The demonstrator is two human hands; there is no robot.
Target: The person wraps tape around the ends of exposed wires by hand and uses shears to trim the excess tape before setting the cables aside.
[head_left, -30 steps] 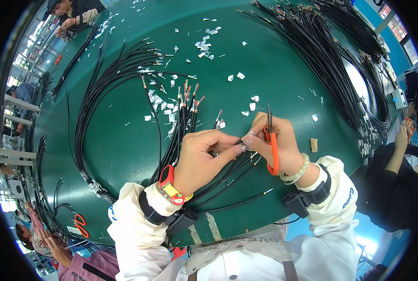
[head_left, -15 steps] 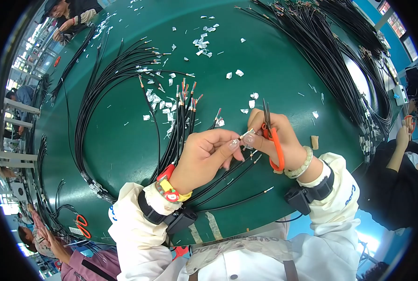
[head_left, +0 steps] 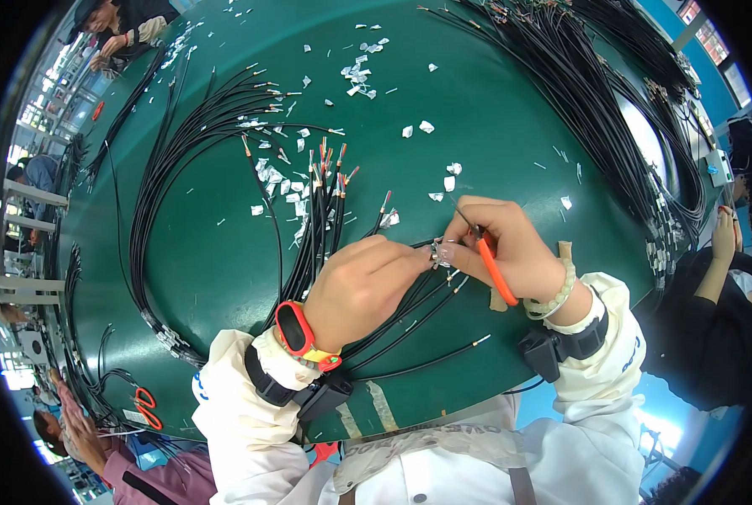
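Note:
My left hand (head_left: 361, 282), back turned up, is closed with its fingertips pinching the end of a black cable, mostly hidden by the fingers. Against it my right hand (head_left: 511, 248) pinches at the same cable end, where a bit of silvery foil (head_left: 440, 255) shows between the fingertips. Tucked in the right hand is a pair of orange-handled scissors (head_left: 496, 271), blades pointing up and left. A bundle of black cables (head_left: 321, 223) with stripped, coloured wire ends stands up beyond my left hand. More black cables (head_left: 426, 364) lie below the hands, ends toward the right.
Crumpled foil scraps (head_left: 359, 76) are scattered over the green table (head_left: 494, 101). Another cable bundle (head_left: 149, 219) curves along the left, and a large one (head_left: 578, 109) at the upper right. Other scissors (head_left: 146, 407) lie lower left. Co-workers sit around the table.
My left hand has rolled over so its back faces up. The right hand's scissors have tilted, with the blades leaning further left. Both hands remain together at the cable end.

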